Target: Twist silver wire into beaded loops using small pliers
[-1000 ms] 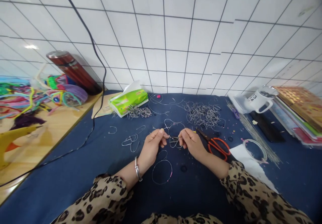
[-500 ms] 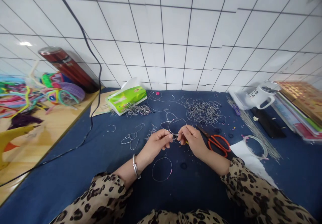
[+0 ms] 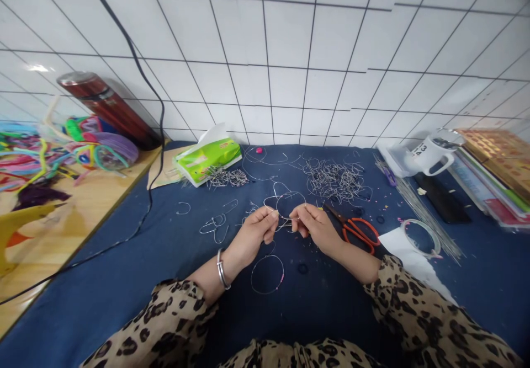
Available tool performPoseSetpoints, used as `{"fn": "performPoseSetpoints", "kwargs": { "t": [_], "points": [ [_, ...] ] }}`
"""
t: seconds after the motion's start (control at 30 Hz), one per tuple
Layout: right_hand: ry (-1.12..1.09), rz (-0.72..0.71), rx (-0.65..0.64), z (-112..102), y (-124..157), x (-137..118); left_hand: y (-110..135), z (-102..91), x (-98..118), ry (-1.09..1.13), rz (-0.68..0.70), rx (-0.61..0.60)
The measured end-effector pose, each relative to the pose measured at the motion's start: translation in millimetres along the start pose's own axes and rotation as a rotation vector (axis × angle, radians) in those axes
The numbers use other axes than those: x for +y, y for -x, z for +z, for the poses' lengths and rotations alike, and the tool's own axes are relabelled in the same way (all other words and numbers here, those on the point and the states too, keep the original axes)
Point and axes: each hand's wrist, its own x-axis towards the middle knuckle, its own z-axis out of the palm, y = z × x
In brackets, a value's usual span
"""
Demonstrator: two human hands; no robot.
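Over the middle of the dark blue cloth, my left hand [image 3: 257, 229] and my right hand [image 3: 313, 227] face each other, fingers pinched. Between them stretches a thin wire loop [image 3: 291, 193], which curves up and away from the fingertips. My right hand is closed on its right side; my left fingertips grip the wire's left end. Tiny beads seem to sit on the wire, too small to make out well. Below the hands lies a wire ring [image 3: 252, 277] with pink beads on its right side. Orange-handled scissors [image 3: 361, 234] rest just beyond my right wrist.
A heap of bent wires [image 3: 336, 180] lies behind my right hand. Loose wire shapes [image 3: 215, 225] are left of my left hand, near a green tissue pack [image 3: 209, 160]. To the right are a wire coil [image 3: 434, 241], straight wires [image 3: 426, 213] and a white mug [image 3: 434, 158]. A black cable [image 3: 163, 120] crosses the left side.
My hands have moved slightly apart, the left one going left and a little up. More of the wire now shows between the fingertips. The ring below stays on the cloth.
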Motion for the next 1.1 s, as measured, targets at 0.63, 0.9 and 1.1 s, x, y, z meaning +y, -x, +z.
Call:
{"fn": "performPoseSetpoints", "kwargs": {
  "t": [0.63,0.9,1.1],
  "points": [
    [0.209,0.049,0.006,-3.6,-2.6,6.2,-4.1,-7.5,1.1,-0.097,0.068,0.098],
    [0.090,0.013,0.087,-10.7,-4.9,-1.3,-2.8,-8.4,3.1,-0.172,0.033,0.043],
    [0.084,0.029,0.100,-13.5,-6.7,-1.5,-1.3,-6.3,0.6,-0.180,0.032,0.011]
  ]
}}
